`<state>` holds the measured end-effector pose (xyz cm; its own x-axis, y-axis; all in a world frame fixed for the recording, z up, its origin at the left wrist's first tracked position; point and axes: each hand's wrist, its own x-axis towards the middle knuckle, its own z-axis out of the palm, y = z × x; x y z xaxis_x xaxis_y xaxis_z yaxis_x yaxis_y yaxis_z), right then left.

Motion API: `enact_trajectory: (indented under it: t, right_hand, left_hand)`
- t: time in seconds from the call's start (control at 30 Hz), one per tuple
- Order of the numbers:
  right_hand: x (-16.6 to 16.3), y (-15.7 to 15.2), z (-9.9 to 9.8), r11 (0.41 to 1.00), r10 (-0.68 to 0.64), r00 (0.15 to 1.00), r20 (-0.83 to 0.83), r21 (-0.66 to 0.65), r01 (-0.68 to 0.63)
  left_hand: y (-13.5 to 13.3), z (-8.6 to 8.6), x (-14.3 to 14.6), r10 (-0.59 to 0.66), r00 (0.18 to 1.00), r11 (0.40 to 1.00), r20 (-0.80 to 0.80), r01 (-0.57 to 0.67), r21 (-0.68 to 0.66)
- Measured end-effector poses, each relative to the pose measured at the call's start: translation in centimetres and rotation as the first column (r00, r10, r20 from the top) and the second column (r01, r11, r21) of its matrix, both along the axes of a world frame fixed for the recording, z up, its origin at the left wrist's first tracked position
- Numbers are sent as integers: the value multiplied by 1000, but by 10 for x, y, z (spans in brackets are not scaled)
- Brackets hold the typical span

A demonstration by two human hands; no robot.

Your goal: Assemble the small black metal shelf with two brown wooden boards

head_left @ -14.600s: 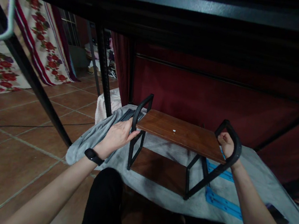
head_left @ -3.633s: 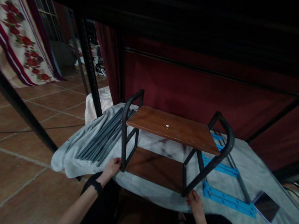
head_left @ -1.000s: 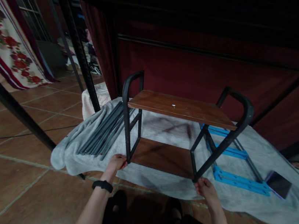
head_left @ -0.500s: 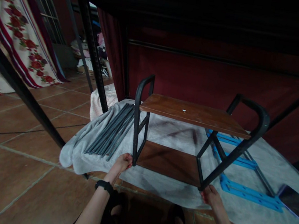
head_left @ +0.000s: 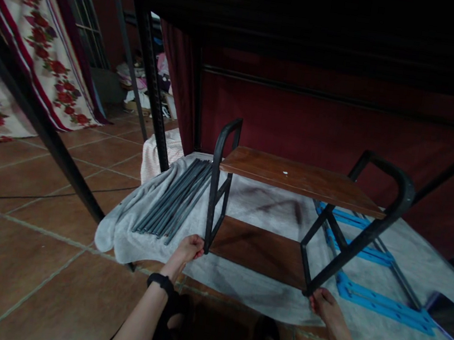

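Two grips, left hand [head_left: 190, 246] and right hand [head_left: 324, 304], pinch near feet of shelf rack [head_left: 301, 180]; upright, long axis left-right.

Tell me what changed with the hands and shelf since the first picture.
Both hands let go of the top of the shelf and came down: the left hand touches the foot of its left front leg, the right hand the foot of its right front leg. The shelf stays upright on the grey cloth, with the grey rods, blue parts and phone where they lay.
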<state>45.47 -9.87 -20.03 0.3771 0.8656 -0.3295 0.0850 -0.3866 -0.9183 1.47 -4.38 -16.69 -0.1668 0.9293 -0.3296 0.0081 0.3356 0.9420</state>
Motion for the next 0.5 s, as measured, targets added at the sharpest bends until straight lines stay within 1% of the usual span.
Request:
enact_trajectory:
  t: [0.1,0.2,0.33,0.5]
  right_hand:
    - [-1,2,-2,1000,9,999,54,10,-9]
    - [-4,2,1,1000,19,996,91,-7,-18]
    - [-7,0,7,1000,-15,1000,21,-22,15]
    - [-6,-5,11,997,-22,997,-78,67,28]
  left_hand:
    - [1,0,0,-10,1000,1000,10,9,11]
    - [1,2,-1,-16,1000,1000,17,15,15]
    - [1,3,-3,-23,999,1000,29,23,13]
    - [2,3,-4,-20,999,1000,36,20,-4]
